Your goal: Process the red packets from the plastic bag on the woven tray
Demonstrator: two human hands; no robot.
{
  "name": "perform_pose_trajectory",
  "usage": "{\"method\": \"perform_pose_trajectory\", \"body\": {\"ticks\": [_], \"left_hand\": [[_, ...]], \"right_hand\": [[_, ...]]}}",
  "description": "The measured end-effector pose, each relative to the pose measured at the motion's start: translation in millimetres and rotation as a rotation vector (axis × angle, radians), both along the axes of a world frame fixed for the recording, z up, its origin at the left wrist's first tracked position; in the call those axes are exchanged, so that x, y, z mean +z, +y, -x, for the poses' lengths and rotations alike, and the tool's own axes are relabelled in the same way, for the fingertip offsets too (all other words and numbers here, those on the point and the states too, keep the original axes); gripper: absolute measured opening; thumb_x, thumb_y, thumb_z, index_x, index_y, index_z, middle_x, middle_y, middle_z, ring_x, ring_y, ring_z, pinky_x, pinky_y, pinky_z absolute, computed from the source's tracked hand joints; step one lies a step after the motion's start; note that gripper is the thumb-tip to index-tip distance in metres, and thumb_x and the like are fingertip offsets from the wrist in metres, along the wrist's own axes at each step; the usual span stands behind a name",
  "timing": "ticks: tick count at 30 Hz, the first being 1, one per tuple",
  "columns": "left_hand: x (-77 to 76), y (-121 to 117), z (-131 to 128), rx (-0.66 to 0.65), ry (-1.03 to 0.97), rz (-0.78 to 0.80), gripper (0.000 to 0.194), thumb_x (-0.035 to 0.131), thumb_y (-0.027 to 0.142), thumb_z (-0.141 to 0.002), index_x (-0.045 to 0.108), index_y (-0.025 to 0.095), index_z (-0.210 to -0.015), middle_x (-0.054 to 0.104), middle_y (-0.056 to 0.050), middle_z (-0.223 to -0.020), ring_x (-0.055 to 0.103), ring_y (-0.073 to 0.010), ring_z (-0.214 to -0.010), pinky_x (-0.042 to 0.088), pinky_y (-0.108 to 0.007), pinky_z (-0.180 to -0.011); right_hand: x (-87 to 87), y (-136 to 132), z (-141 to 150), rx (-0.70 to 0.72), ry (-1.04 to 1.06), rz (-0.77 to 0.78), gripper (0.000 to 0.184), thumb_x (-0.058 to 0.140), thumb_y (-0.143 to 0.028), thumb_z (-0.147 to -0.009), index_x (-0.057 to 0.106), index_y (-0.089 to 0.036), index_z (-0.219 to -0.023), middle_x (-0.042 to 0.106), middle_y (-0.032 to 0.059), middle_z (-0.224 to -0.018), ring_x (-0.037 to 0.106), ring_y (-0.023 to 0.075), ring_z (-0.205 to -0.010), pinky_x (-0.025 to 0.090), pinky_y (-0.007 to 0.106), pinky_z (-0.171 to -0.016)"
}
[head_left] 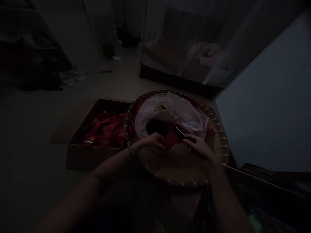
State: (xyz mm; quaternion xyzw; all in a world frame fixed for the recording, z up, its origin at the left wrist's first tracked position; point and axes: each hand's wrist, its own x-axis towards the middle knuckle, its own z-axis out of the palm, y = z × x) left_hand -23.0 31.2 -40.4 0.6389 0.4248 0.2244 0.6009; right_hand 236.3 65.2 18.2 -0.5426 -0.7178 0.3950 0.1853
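Note:
In the dim head view, my left hand (153,141) is closed on the edge of a flat red packet (171,139). My right hand (199,147) grips a small dark flat tool with a bright straight edge (180,133), its tip over the packet; the exact kind is too dark to tell. Both hands are above a round woven bamboo tray (175,170). A crumpled translucent plastic bag (167,102) lies in the tray just beyond them, its mouth gaping towards me. The dark contents of the bag cannot be made out. More red pieces (211,131) show around the bag.
Left of the tray stands an open cardboard box (89,158) filled with red packets (109,129). Behind is a bed-like frame with a sheer curtain (175,38). A pale wall (267,97) rises on the right. Crumpled papers (71,77) lie on the floor at the far left.

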Motion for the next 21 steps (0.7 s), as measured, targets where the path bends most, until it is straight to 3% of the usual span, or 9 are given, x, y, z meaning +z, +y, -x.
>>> {"method": "perform_pose_trajectory", "body": {"ticks": [4,9,16,21], "left_hand": [[-0.3,0.9,-2.2,0.001,0.009,-0.019,0.042,0.075,0.034,-0.060,0.070,0.010,-0.095,0.068,-0.002,-0.077,0.058,-0.0141,-0.066,0.039,-0.019,-0.057],[3.4,0.7,-4.4,0.011,0.043,-0.052,0.037,0.074,0.031,-0.060,0.070,0.009,-0.090,0.066,0.000,-0.072,0.056,-0.0129,-0.063,0.038,-0.018,-0.055],[-0.5,0.9,-2.9,-0.019,0.038,-0.011,0.040,0.074,0.034,-0.060,0.069,0.010,-0.091,0.065,0.001,-0.070,0.056,-0.0121,-0.062,0.038,-0.018,-0.055],[2.8,1.9,1.9,-0.009,0.043,-0.020,0.036,0.074,0.032,-0.060,0.069,0.010,-0.088,0.066,0.000,-0.072,0.056,-0.0119,-0.063,0.039,-0.018,-0.056]], "right_hand": [[-1.4,-0.4,3.3,0.013,0.004,-0.006,0.045,0.065,-0.046,-0.068,0.067,-0.017,-0.103,0.071,0.0060,-0.088,0.065,0.0206,-0.074,0.051,0.030,-0.064],[-7.7,-7.2,13.7,-0.020,-0.017,-0.049,0.047,0.060,-0.050,-0.073,0.066,-0.015,-0.103,0.068,0.0042,-0.070,0.059,0.0166,-0.054,0.045,0.027,-0.051],[-9.1,-8.2,13.1,0.025,0.004,-0.044,0.047,0.061,-0.049,-0.073,0.065,-0.014,-0.104,0.068,0.0043,-0.070,0.061,0.0170,-0.058,0.047,0.027,-0.053],[-6.7,-6.2,7.5,0.031,-0.003,-0.020,0.045,0.062,-0.047,-0.072,0.065,-0.016,-0.105,0.070,0.0062,-0.084,0.064,0.0203,-0.070,0.050,0.029,-0.060]]}}
